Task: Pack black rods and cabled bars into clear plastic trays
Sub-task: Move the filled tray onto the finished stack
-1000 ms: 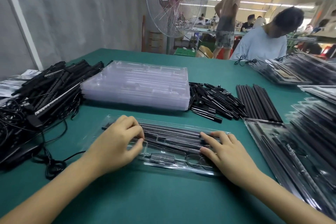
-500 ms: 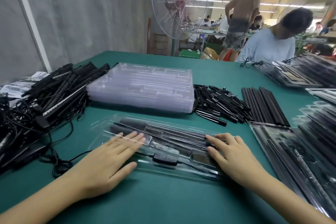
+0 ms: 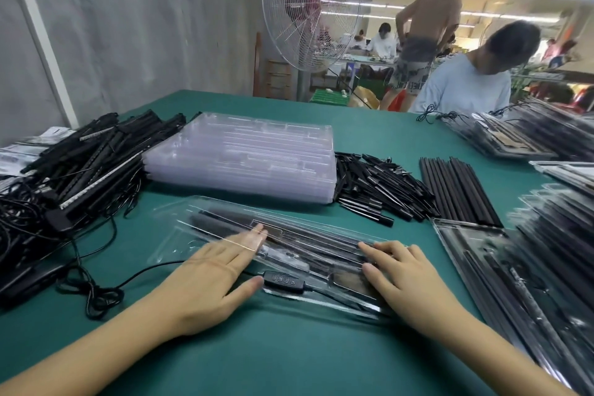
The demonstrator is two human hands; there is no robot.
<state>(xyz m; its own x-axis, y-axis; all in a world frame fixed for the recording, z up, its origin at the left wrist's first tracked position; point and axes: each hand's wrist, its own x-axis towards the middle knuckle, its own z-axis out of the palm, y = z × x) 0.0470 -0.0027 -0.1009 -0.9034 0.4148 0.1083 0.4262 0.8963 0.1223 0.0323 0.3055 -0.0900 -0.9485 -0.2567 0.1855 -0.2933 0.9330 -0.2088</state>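
Observation:
A clear plastic tray lies across the green table in front of me, with long black rods and a cabled bar inside. My left hand lies flat on its left half; its straight fingertips show through a clear plastic layer. My right hand presses on the tray's right end with gently bent fingers. A black in-line controller on a cable sits at the tray's near edge between my hands, and the cable trails off to the left.
A stack of empty clear trays stands behind the tray. Cabled bars are piled at the left. Short black rods and long black rods lie at the right. Packed trays fill the right edge. A person works across the table.
My left hand's fingers went from curled to flat, and the hand slid back toward me along the tray. The controller now shows at the near edge. My right hand stayed put.

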